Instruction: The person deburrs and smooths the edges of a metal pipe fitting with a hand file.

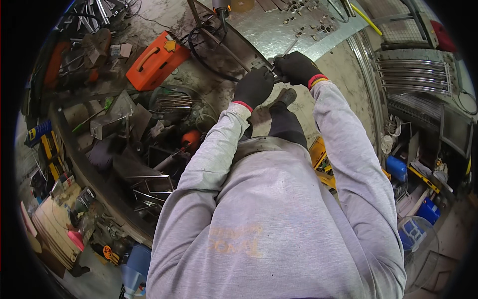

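Observation:
Both my hands wear black gloves with red-edged cuffs and are close together, in front of me at the near edge of a metal-topped table (326, 50). My left hand (254, 88) is closed, its fingertips at a small dark metal piece (275, 73) between the hands. My right hand (298, 68) is also closed, curled at the same spot from the right. A thin light rod (290, 47) shows just above the right hand; whether it is gripped cannot be seen. The gloves hide most of what the fingers hold. Long metal bars (230, 50) run toward the hands from the upper left.
Left of the hands lies an orange case (157, 62) with a handle, near a dark cable (199, 60). Many small metal pieces (311, 22) lie on the tabletop. Curved shiny tubes (413, 74) are stacked at the right. Scrap and tools crowd the left bench (79, 154).

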The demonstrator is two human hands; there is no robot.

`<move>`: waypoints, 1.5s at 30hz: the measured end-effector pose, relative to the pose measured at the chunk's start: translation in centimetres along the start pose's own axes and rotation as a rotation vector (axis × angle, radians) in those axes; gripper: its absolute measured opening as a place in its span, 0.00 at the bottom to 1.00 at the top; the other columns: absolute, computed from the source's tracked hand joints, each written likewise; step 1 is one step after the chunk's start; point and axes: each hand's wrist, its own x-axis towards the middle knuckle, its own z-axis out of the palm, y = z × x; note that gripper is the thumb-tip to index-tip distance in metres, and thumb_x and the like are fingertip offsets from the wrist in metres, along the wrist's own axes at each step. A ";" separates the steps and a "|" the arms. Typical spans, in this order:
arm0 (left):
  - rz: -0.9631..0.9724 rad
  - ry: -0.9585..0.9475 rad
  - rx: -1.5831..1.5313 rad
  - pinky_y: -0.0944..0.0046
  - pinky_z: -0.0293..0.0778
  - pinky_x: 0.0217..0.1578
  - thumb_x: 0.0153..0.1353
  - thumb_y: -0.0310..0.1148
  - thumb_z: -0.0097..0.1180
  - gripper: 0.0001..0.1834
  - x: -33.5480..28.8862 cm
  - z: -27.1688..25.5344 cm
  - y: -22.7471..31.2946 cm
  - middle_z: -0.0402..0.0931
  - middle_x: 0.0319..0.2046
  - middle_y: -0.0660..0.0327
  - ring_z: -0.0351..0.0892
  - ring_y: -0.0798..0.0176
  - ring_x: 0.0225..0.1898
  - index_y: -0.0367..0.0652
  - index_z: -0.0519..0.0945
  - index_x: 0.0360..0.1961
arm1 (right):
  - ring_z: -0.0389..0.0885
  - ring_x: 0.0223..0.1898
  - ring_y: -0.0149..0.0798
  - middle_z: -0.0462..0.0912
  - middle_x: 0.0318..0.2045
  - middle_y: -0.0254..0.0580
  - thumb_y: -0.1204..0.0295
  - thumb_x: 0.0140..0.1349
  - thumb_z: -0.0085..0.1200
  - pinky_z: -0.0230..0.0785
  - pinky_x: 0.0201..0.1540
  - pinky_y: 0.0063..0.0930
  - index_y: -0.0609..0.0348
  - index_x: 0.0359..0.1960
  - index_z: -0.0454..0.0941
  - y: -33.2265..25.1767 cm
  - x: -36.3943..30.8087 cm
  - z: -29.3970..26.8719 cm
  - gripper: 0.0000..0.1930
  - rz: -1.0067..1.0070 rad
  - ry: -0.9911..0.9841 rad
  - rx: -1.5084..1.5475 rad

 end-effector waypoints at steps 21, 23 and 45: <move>-0.002 0.128 0.101 0.38 0.76 0.44 0.71 0.41 0.51 0.17 0.3 0.3 1.4 0.84 0.38 0.41 0.82 0.33 0.43 0.40 0.84 0.48 | 0.89 0.26 0.44 0.86 0.21 0.41 0.68 0.62 0.62 0.79 0.33 0.41 0.53 0.34 0.84 -0.9 1.2 -0.2 0.04 -0.241 -0.049 -0.378; 0.067 0.225 0.012 0.39 0.76 0.42 0.70 0.42 0.52 0.17 -0.6 1.4 0.5 0.84 0.36 0.42 0.83 0.35 0.41 0.39 0.83 0.43 | 0.89 0.26 0.43 0.86 0.21 0.40 0.69 0.64 0.60 0.79 0.32 0.42 0.53 0.35 0.83 -0.6 0.7 -0.2 0.04 -0.443 0.059 -0.554; -0.037 0.149 0.156 0.43 0.79 0.40 0.69 0.44 0.54 0.15 -2.5 -0.3 0.9 0.85 0.33 0.44 0.87 0.40 0.40 0.45 0.85 0.39 | 0.90 0.29 0.44 0.88 0.27 0.40 0.64 0.69 0.53 0.80 0.35 0.39 0.53 0.40 0.84 -0.2 2.4 0.6 0.10 -0.032 -0.014 0.074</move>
